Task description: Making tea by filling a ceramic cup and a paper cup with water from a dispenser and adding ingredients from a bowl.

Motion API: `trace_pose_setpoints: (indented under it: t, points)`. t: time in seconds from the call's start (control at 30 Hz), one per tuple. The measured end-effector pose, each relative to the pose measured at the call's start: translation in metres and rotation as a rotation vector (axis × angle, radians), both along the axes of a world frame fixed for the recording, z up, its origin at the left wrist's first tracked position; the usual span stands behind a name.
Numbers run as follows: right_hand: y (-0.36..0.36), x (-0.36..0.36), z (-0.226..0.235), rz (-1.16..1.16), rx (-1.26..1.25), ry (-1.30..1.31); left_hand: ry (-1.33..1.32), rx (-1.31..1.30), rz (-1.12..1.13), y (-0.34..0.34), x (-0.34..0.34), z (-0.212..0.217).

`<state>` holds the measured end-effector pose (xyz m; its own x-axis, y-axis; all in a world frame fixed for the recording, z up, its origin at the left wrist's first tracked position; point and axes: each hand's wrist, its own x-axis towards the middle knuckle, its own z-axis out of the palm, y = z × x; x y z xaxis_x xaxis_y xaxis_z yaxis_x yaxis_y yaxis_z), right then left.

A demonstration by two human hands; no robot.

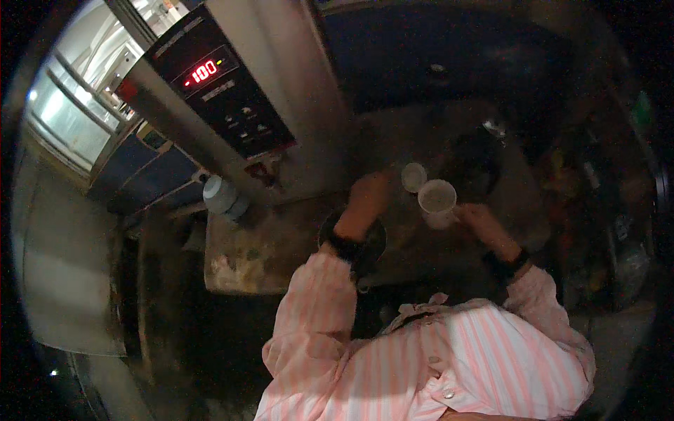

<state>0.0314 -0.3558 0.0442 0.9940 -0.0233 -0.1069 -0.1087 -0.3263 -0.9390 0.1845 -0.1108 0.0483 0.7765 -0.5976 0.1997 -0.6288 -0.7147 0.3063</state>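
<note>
Left hand [370,191] raised before the machine's base, just left of a small lid [413,177]. Cup [437,198] right of and slightly nearer than the lid, touching the right hand [477,219] on its right. Tall machine [281,91] behind and left of both hands, control panel [217,84] on its slanted face. Jar [223,196] left of the machine's base, above a tray [246,259].

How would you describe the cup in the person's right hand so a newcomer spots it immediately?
Start at the tall steel machine with the dark control panel, then drop right to the dim counter. The pale translucent plastic cup sits in the right hand; unlike the smaller flat round lid beside it, it is open-mouthed.
</note>
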Motion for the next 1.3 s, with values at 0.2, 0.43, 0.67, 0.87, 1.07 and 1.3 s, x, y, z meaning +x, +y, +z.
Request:
trace_pose_setpoints:
  t: [0.2, 0.43, 0.67, 0.87, 1.07, 1.3]
  points:
    - [-0.028, -0.047, -0.001, -0.14, 0.036, 0.074, -0.092, 0.046, -0.277, -0.093, 0.053, -0.04]
    - [-0.051, -0.05, -0.006, -0.199, 0.116, 0.268, -0.281, -0.042, -0.325, -0.115, 0.072, -0.072]
    - [-0.036, -0.017, -0.004, -0.082, 0.024, 0.171, 0.226, -0.086, -0.092, -0.049, 0.047, -0.051]
    - [0.005, 0.026, 0.015, 0.13, -0.154, 0.019, 0.822, -0.88, 0.41, 0.064, -0.026, -0.013]
    - [0.065, 0.048, 0.027, 0.35, -0.464, -0.325, 0.892, -0.969, 0.61, 0.096, -0.105, 0.017]
    - [0.111, 0.061, 0.03, 0.453, -0.812, -0.496, 0.953, -1.235, 0.47, 0.114, -0.111, -0.028]
